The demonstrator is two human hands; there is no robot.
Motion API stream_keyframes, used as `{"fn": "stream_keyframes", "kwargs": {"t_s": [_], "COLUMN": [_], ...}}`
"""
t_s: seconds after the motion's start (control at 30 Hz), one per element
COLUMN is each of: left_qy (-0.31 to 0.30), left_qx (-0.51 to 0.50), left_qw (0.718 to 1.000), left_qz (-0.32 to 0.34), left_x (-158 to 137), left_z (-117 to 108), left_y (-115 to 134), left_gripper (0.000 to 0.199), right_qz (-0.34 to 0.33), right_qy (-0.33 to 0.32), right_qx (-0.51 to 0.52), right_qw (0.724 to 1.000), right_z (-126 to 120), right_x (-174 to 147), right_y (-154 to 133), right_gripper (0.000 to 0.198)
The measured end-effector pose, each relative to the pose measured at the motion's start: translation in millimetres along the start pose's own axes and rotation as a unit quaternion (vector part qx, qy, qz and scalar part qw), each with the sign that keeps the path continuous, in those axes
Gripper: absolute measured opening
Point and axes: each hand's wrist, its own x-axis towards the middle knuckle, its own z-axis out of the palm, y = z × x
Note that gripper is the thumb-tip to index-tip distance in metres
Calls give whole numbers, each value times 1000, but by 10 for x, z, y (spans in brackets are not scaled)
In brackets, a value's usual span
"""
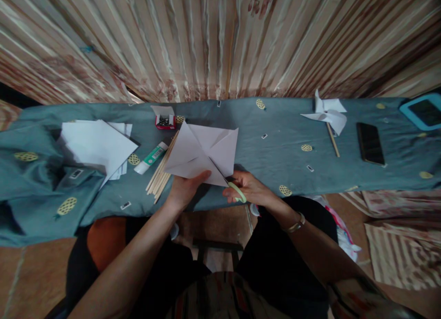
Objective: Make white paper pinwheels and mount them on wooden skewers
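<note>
A square white sheet of paper [196,147], with slits running from its corners toward the middle, is held above the cloth. My left hand [186,188] grips its near edge, thumb on top. My right hand [248,188] is closed around green-handled scissors [236,193], whose blades lie along the slit at the paper's near right corner. Left of the paper, thin wooden sticks [161,174] lie in a bundle, partly under it. Beside them rests a green and white glue stick [151,158]. A small red box [165,121] of dark metal pins or tacks stands with its flap up.
A stack of white paper [96,147] lies on the left of the blue-green patterned cloth [275,163]. Toward the right are a paper pinwheel [327,112] on a stick, a dark phone [370,143] and a light-blue framed device [422,111]. A striped curtain [220,43] hangs behind.
</note>
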Motion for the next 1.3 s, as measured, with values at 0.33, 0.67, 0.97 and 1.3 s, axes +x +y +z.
{"fn": "stream_keyframes", "kwargs": {"t_s": [0.33, 0.67, 0.97, 1.3], "left_qy": [2, 17, 14, -12], "left_qx": [-22, -4, -13, -44], "left_qw": [1000, 1000, 1000, 999], "left_qz": [-18, -9, -18, 10], "left_x": [21, 9, 12, 28], "left_z": [12, 13, 11, 34], "left_y": [-4, -18, -54, -30], "left_gripper": [43, 47, 41, 49], "right_qz": [-4, 5, -1, 27], "right_qy": [-3, 8, 10, -5], "right_qx": [-6, 8, 10, -23], "right_qw": [1000, 1000, 1000, 999], "right_z": [3, 24, 40, -28], "right_x": [-3, -4, -19, -102], "right_y": [-7, -11, -31, -39], "right_gripper": [59, 57, 60, 75]}}
